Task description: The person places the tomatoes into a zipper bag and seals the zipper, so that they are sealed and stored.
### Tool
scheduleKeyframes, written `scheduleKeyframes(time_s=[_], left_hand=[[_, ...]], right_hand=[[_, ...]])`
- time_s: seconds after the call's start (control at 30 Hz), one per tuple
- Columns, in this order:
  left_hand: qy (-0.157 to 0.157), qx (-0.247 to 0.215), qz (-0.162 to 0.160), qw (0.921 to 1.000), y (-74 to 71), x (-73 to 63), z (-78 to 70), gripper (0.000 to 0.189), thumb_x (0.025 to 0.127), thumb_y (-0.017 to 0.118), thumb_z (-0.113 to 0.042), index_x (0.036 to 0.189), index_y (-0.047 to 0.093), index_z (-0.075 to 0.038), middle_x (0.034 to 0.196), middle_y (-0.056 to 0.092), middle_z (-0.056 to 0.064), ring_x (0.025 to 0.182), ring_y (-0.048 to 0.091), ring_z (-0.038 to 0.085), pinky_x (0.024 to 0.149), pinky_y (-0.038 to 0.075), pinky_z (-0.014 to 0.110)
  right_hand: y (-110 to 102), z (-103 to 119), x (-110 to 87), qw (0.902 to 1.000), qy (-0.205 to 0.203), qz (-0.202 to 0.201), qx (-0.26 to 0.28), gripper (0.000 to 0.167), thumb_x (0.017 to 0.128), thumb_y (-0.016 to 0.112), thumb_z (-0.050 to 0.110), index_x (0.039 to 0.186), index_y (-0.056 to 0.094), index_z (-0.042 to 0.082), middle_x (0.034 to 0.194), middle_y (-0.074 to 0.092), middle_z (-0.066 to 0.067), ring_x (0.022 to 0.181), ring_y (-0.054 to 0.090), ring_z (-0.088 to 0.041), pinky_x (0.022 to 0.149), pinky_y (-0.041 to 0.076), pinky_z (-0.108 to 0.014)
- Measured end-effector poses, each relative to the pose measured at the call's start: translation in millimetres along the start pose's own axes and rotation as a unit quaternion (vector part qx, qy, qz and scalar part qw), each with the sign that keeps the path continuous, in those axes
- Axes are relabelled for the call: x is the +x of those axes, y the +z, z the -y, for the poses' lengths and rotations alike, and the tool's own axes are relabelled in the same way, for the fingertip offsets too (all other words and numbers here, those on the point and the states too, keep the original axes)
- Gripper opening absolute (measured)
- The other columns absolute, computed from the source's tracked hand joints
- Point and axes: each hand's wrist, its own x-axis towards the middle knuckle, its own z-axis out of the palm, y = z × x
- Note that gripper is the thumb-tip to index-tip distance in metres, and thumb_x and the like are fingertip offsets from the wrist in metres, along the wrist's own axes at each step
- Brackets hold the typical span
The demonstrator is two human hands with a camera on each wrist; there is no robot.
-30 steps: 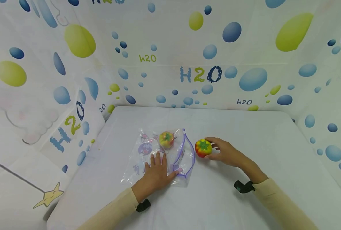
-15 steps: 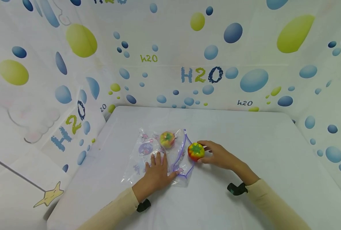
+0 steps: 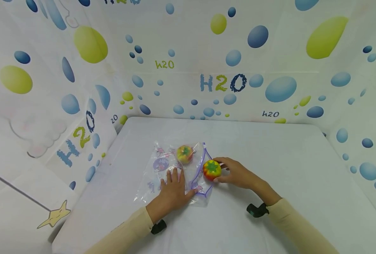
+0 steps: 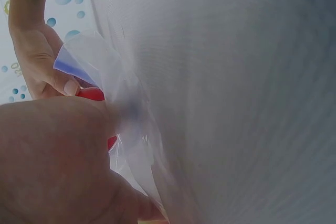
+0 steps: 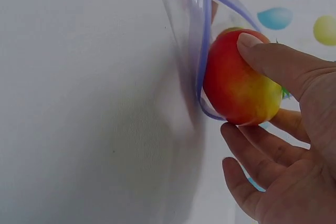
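A clear zip bag (image 3: 145, 187) with a purple zip edge and printed pictures lies on the table, its mouth gaping to the right. Inside it rests a red-and-yellow toy fruit (image 3: 184, 154) with a green leafy top. My left hand (image 3: 173, 194) presses the bag down with spread fingers, the thumb by the mouth's near side. My right hand (image 3: 238, 174) grips a second toy fruit of the same kind (image 5: 241, 80) between thumb and fingers, right at the bag's mouth. In the right wrist view the purple zip edge (image 5: 205, 40) runs along this fruit's side.
The white table (image 3: 270, 151) has its far edge against a white backdrop (image 3: 188, 42) printed with blue and green drops. A dark wrist camera (image 3: 257, 210) sits under the right wrist, another camera (image 3: 158, 227) under the left.
My right hand has carried the toy fruit leftward and slightly nearer, from beside the bag to its mouth. The left hand and the bag have stayed in place.
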Motion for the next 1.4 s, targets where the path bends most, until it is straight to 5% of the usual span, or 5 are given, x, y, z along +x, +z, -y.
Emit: scheduleKeyframes(time_s=[0.73,0.97,1.2,1.4], left_hand=[[0.000,0.004,0.008,1.0000,1.5,1.0,1.7,0.097,0.100,0.058,-0.065,0.161,0.033,0.006,0.169,0.021,0.035,0.154,0.021,0.060,0.118,0.026,0.076],[0.004,0.014,0.003,0.9999,1.1,1.3,1.6,0.096,0.100,0.059,-0.063,0.161,0.034,0.006,0.168,0.024,0.035,0.153,0.023,0.060,0.117,0.027,0.076],[0.001,0.009,-0.002,1.0000,1.1,1.5,1.3,0.096,0.099,0.060,-0.064,0.160,0.035,0.006,0.167,0.025,0.035,0.153,0.024,0.060,0.117,0.027,0.075],[-0.001,0.005,-0.004,1.0000,2.4,2.5,2.1,0.096,0.099,0.060,-0.065,0.160,0.035,0.006,0.167,0.024,0.034,0.153,0.023,0.060,0.117,0.027,0.075]], right_hand=[[19,15,13.6,0.9999,-0.004,-0.009,-0.012,0.077,0.092,0.085,0.029,0.154,0.047,0.005,0.151,0.056,-0.015,0.126,0.063,-0.031,0.105,0.055,-0.046],[25,14,17.8,0.9996,-0.001,-0.027,-0.001,0.063,0.091,0.086,0.027,0.132,0.043,0.011,0.134,0.063,-0.013,0.126,0.064,-0.031,0.105,0.055,-0.045],[25,16,17.9,0.9995,-0.006,-0.029,-0.011,0.040,0.092,0.085,0.027,0.108,0.051,0.012,0.110,0.063,-0.004,0.104,0.061,-0.024,0.093,0.058,-0.036],[28,18,19.6,0.9992,-0.017,-0.032,-0.018,0.034,0.094,0.083,0.026,0.102,0.053,0.013,0.108,0.061,-0.003,0.100,0.058,-0.022,0.084,0.052,-0.029]])
